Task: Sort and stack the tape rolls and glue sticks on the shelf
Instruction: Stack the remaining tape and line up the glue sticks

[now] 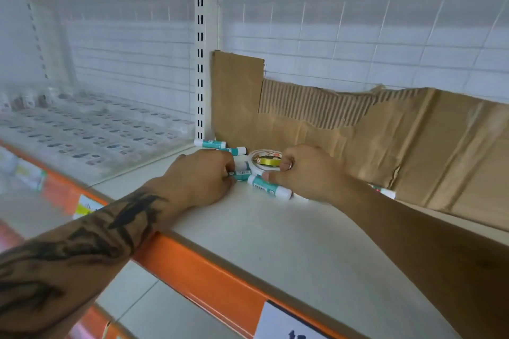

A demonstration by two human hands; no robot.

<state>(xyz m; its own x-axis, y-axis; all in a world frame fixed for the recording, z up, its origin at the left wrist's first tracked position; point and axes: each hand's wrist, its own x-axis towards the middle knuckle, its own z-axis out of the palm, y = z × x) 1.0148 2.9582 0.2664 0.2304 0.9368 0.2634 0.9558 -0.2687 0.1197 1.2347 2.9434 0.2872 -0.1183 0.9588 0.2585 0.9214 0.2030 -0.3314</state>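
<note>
Several teal-and-white glue sticks lie on the white shelf (275, 242) near its back left corner. Two glue sticks (210, 143) lie by the upright post, and another glue stick (268, 187) lies in front between my hands. My left hand (203, 176) curls its fingers round a glue stick (242, 174). A white tape roll (254, 165) sits behind, with a smaller yellow tape roll (268, 160) inside or on it. My right hand (305, 170) pinches the white roll's rim with thumb and fingers.
A torn brown cardboard sheet (385, 140) leans along the shelf's back wall, on the right. The shelf's front edge is an orange strip (206, 275) with a price label (286, 322). A slotted white post (200, 63) divides this bay from the perforated shelf (82, 129) at left.
</note>
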